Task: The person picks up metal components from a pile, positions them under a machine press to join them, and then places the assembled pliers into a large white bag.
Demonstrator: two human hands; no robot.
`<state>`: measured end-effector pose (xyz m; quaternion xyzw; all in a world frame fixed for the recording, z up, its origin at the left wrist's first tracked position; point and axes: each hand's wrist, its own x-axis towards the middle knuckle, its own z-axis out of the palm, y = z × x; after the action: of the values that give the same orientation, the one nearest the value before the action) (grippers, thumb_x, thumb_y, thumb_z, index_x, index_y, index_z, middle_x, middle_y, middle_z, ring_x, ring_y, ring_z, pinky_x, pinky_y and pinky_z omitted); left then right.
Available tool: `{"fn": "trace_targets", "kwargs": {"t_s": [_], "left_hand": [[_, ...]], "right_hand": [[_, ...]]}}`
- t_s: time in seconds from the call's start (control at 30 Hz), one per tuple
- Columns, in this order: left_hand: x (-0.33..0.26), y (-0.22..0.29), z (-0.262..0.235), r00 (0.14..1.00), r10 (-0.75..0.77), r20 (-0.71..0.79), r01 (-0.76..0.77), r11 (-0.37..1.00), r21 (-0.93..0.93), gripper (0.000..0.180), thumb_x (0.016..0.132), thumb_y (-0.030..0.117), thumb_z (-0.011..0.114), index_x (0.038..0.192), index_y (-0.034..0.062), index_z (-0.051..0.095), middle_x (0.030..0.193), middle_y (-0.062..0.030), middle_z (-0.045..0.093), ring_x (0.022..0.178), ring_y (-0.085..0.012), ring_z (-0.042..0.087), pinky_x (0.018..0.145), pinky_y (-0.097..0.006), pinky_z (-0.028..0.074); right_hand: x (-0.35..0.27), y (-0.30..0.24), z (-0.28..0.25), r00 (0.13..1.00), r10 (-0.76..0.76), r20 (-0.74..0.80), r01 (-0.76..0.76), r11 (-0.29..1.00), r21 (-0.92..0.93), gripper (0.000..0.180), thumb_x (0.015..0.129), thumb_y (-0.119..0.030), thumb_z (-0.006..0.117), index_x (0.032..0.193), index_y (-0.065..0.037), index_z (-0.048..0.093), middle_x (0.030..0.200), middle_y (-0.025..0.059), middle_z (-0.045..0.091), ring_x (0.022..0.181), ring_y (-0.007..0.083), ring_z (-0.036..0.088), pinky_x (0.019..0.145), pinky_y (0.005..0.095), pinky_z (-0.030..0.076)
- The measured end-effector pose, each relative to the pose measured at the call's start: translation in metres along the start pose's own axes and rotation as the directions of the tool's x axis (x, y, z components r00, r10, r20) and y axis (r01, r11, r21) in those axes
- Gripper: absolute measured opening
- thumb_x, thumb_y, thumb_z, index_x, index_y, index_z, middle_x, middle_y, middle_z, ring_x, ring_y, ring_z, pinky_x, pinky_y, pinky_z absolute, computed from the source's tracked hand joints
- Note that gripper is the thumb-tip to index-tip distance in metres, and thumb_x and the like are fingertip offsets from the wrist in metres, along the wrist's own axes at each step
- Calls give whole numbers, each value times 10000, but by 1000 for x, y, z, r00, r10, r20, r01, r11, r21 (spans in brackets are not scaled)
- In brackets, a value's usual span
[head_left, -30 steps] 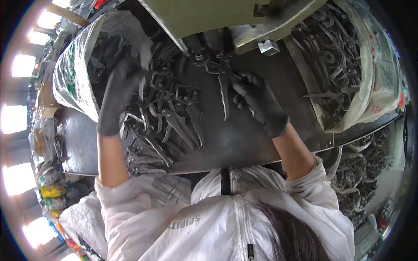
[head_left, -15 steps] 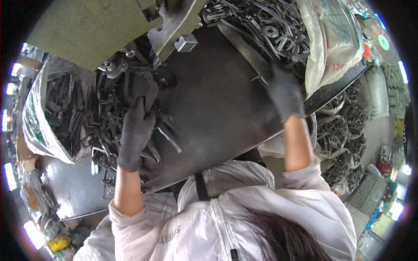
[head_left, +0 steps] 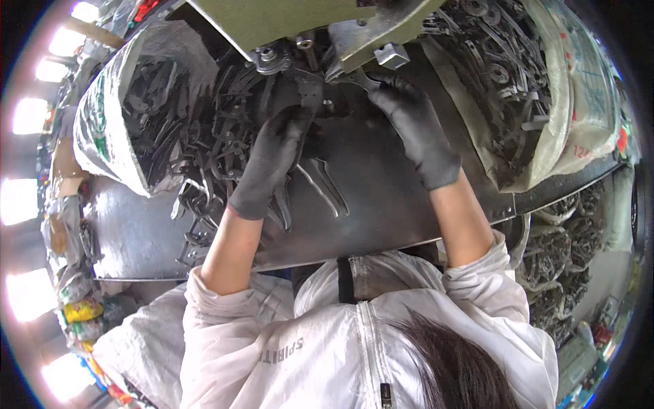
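My left hand, in a dark grey glove, is closed on a dark flat metal part just below the machine's head. Curved metal handles stick out beside this hand over the table; whether they belong to the held part, I cannot tell. My right hand, gloved alike, has its fingers bent together at a slim curved metal piece under the machine. Its fingertips are partly hidden. The green machine has a bolt and a small bright metal block on its underside.
Left of my hands, dark metal parts lie heaped beside an open white sack of similar parts. Another open sack of metal pieces stands at the right. The dark table's front edge runs before my body. More filled bags sit lower right.
My right hand has moved left from the right sack to the machine, now with a metal piece. My left hand has brought its part up to the machine's head. The view has shifted too.
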<state>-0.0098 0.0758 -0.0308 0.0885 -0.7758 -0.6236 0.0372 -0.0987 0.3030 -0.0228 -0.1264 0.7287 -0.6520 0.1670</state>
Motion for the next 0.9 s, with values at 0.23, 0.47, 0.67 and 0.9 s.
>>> {"fn": "trace_targets", "kwargs": {"t_s": [0.23, 0.47, 0.67, 0.9], "left_hand": [[18, -4, -7, 992, 3, 124, -5, 1000, 15, 368, 1064, 199, 539, 1305, -66, 623, 1193, -166, 711, 1078, -192, 638, 975, -327, 490], [33, -44, -22, 928, 300, 221, -366, 616, 698, 287, 1025, 177, 547, 1109, -76, 655, 1083, -197, 726, 1017, -356, 696, 927, -420, 537], [65, 21, -71, 940, 334, 67, -204, 394, 896, 224, 944, 166, 593, 1005, -17, 707, 1015, -231, 704, 948, -425, 680, 896, -487, 535], [118, -63, -245, 971, 238, 1, 8, -36, 999, 340, 944, 224, 553, 1123, -7, 728, 1146, -280, 702, 1130, -421, 664, 1002, -482, 508]], "right_hand": [[15, 5, 30, 989, 9, 148, -47, 966, 254, 252, 1007, -171, 653, 1169, 12, 713, 961, 35, 735, 861, 103, 671, 709, 258, 530], [29, 47, 47, 995, -47, 93, 52, 997, -53, 295, 1002, -110, 663, 1254, 43, 643, 1045, 103, 727, 840, 114, 666, 692, 280, 535], [19, 39, 39, 984, 162, 72, -176, 931, 321, 244, 1033, -119, 635, 1219, 38, 616, 905, 66, 664, 713, 118, 641, 606, 283, 526], [19, 15, 56, 983, 136, 120, -167, 935, 312, 279, 1028, -171, 657, 1206, 43, 633, 928, 56, 685, 689, 105, 629, 618, 273, 515]]}}
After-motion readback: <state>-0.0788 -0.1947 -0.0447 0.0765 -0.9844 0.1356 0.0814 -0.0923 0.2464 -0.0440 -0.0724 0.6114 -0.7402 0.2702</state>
